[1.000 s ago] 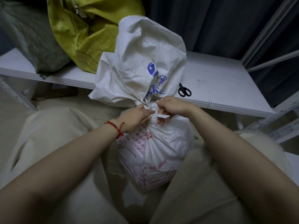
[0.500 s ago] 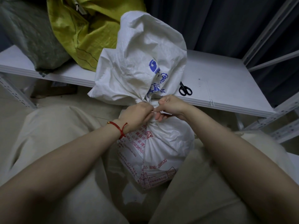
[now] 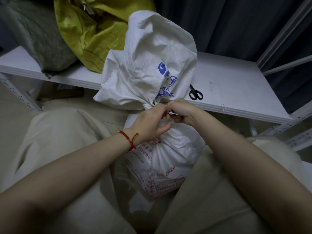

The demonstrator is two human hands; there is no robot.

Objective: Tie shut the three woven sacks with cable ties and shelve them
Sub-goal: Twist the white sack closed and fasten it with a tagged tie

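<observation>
The white woven sack [image 3: 168,149] stands at the centre of the view between the person's knees, which are in pale trousers [image 3: 55,149]. Its lower part is full and printed in red. Its neck is gathered tight, and the loose top with blue print fans up toward 12 o'clock in front of the shelf [image 3: 236,92].

Both hands meet at the gathered neck. The left hand [image 3: 150,122] has its fingers curled round the neck from 8 o'clock, with the thumb lying along the sack just below. A red string bracelet [image 3: 130,141] circles that wrist. The right hand [image 3: 182,112] comes in from 4 o'clock, its fingers folded narrow and pinching a white cable tie [image 3: 172,113]. Only a short flat piece of the tie shows between the fingers, and whether it is fastened I cannot tell.

On the white shelf, black-handled scissors [image 3: 195,94] lie at 2 o'clock from the hands, just beside the sack's loose top. A yellow woven sack [image 3: 94,36] sits at 11 o'clock on the shelf. A grey-green sack [image 3: 33,36] leans against its left side at 10 o'clock. Thin pale strips [image 3: 222,100] lie near the shelf's front edge at 3 o'clock, too fine to identify.
</observation>
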